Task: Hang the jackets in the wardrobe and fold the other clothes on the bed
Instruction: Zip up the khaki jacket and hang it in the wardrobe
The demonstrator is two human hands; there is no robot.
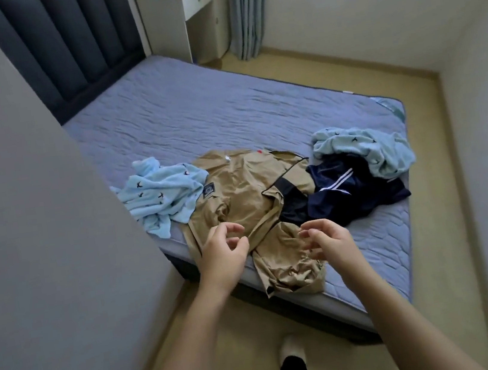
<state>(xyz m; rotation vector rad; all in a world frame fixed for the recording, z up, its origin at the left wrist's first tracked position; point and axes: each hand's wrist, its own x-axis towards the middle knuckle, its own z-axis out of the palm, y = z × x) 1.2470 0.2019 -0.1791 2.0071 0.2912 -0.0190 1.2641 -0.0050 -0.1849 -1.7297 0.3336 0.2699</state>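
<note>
A tan jacket (246, 190) with black trim lies crumpled at the foot of the bed (195, 113), one sleeve hanging over the near edge. My left hand (223, 250) hovers over its lower left part, fingers loosely curled, holding nothing. My right hand (326, 242) hovers over the bunched tan sleeve, fingers spread and empty. A light blue patterned garment (159, 196) lies left of the jacket. A navy garment with white stripes (346, 189) lies to the right, with another light blue piece (366, 148) behind it.
A grey wall or panel (36, 214) stands close on my left. A dark padded headboard (66, 43) is at the far end, a white desk (190, 10) and curtain (246, 12) beyond. Tan floor (429, 221) runs along the bed's right side.
</note>
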